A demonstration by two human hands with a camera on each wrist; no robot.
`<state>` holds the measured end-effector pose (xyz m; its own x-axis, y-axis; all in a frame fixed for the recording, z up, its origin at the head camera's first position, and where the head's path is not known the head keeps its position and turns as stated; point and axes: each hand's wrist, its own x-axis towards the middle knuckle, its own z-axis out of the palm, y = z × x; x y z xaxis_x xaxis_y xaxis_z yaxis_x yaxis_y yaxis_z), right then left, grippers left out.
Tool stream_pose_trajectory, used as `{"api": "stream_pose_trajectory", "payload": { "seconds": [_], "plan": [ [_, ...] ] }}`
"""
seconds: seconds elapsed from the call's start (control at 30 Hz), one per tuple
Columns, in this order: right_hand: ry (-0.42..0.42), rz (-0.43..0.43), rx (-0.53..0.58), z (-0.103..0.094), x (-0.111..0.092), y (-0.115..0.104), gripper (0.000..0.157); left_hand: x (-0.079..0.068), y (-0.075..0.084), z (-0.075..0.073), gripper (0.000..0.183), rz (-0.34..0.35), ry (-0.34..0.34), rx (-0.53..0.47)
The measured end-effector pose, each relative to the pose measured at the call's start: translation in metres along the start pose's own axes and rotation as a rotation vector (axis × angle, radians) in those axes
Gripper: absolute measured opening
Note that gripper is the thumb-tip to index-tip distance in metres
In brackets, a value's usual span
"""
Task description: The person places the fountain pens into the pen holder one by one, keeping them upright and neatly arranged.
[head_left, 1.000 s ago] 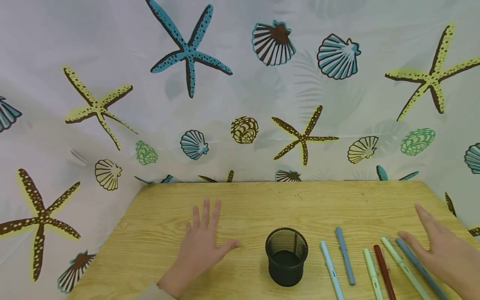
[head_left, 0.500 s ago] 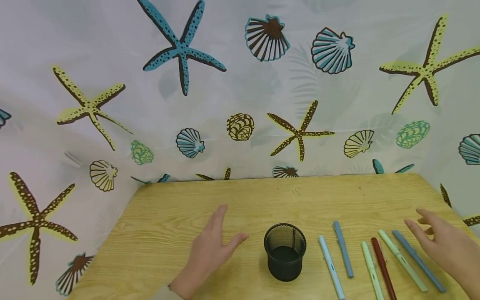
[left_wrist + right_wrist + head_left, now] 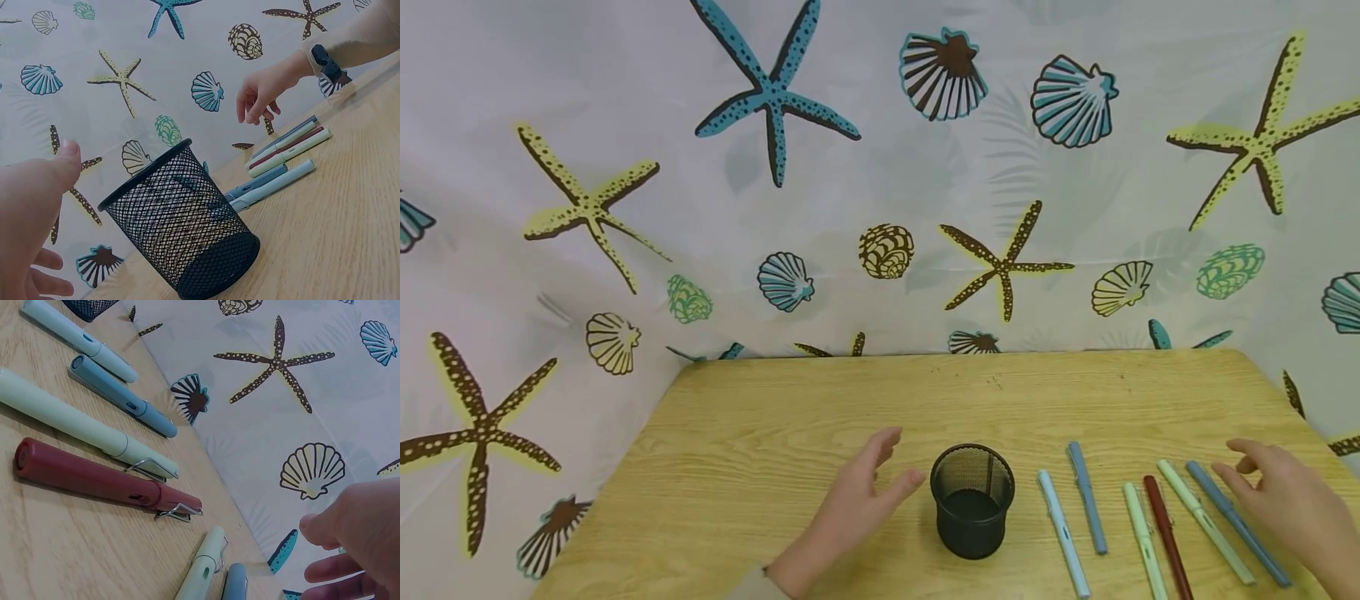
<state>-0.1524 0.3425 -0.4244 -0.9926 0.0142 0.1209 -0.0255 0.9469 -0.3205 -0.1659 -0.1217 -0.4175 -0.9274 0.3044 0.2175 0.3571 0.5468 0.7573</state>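
Note:
A black mesh pen cup (image 3: 972,504) stands upright on the wooden table, with nothing inside it. Just left of the cup is my left hand (image 3: 859,507), thumb apart from the fingers, holding nothing and not touching the cup. Several clipped pens lie right of the cup: a light blue pen (image 3: 1063,533), a blue pen (image 3: 1087,498), a pale green pen (image 3: 1145,540), a dark red pen (image 3: 1167,533), another pale green pen (image 3: 1206,520) and a darker blue pen (image 3: 1237,523). Over the rightmost pens hovers my right hand (image 3: 1288,504), its fingers loosely bent around nothing.
A pale curtain (image 3: 850,167) printed with starfish and shells hangs behind and beside the table (image 3: 737,433). In the left wrist view, a dark band (image 3: 328,62) circles the right wrist.
My left hand has moved right towards the pen cup, its spread fingers drawing together. My right hand's fingers have bent more above the pens. Cup and pens stay in place.

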Motion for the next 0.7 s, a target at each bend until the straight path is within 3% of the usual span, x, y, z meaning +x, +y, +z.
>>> {"api": "stream_pose_trajectory", "payload": {
  "seconds": [0.1, 0.3, 0.47, 0.7],
  "plan": [
    [-0.025, 0.011, 0.024, 0.003, 0.000, 0.003, 0.045, 0.001, -0.001, 0.005, 0.061, -0.040, -0.052, -0.151],
    [-0.148, 0.029, 0.052, 0.009, 0.000, 0.006, 0.055, -0.002, 0.000, 0.015, 0.062, -0.138, -0.084, -0.266],
    [-0.179, 0.047, 0.046, 0.012, -0.001, 0.008, 0.056, -0.004, 0.002, 0.022, 0.066, -0.153, -0.148, -0.337],
    [-0.196, 0.071, 0.064, 0.017, 0.000, 0.010, 0.056, -0.002, 0.003, 0.032, 0.072, -0.112, -0.215, -0.419]
  ]
}}
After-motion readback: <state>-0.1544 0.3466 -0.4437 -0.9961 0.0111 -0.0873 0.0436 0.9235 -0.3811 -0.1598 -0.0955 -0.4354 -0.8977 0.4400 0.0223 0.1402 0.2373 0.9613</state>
